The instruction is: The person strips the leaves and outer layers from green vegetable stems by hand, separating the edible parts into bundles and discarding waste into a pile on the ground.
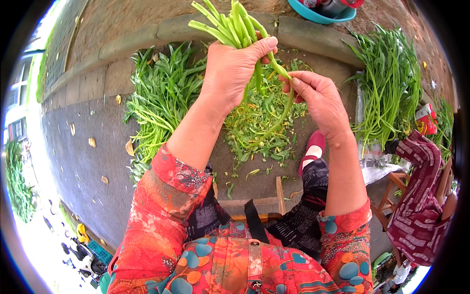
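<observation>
My left hand [233, 66] is closed around a bunch of thick green stems [234, 25], probably water spinach, whose cut ends point up and away. A long single stem [283, 117] runs down from this bunch. Thumb and fingers of my right hand [316, 98] pinch that stem just below the bunch. Beneath both hands, a spread of torn leaves and yellowed trimmings [259, 130] covers the ground. To the left lies a heap of long leafy greens [164, 93].
Another heap of greens [387, 88] lies at the right, near a white plastic sheet [374, 166] and a red package [425, 120]. Along the far side runs a stone curb [313, 41], with a turquoise basin [318, 17] beyond. Someone in maroon patterned clothing [420, 201] is close on the right.
</observation>
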Motion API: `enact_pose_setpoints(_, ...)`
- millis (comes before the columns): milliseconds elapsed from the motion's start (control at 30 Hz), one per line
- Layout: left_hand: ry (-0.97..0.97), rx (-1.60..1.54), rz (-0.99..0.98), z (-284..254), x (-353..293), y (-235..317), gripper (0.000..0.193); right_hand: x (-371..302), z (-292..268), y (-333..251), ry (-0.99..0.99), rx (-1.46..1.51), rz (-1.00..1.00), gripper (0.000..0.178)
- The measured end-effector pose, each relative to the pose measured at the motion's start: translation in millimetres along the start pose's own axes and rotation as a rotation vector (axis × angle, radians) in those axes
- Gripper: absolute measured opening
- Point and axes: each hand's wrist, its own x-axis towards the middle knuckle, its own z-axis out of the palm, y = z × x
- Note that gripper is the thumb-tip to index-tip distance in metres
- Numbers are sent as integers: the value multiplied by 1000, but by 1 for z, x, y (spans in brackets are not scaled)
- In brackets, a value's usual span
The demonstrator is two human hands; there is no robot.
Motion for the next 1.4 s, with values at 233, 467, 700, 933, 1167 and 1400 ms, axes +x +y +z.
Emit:
enact_pose_setpoints(233,-8,105,70,10,-2,-4,16,2,3,0,156,-183,-100,16)
enact_pose_setpoints(467,-15,244,206,13,-1,-17,14,3,5,6,182,-303,-122,15)
enact_pose_setpoints(700,-89,353,181,17,-4,-5,14,0,0,0,44,-80,24,15)
enact_pose_setpoints(933,-38,223,5,13,-7,1,11,0,-3,1,-7,28,85,18)
enact_pose_setpoints(1167,57,117,25,5,0,-7,18,-4,-3,0,-99,119,73,21)
enact_pose_setpoints(1400,52,44,-31,2,1,-5,24,-4,-7,-6,-102,129,79,24)
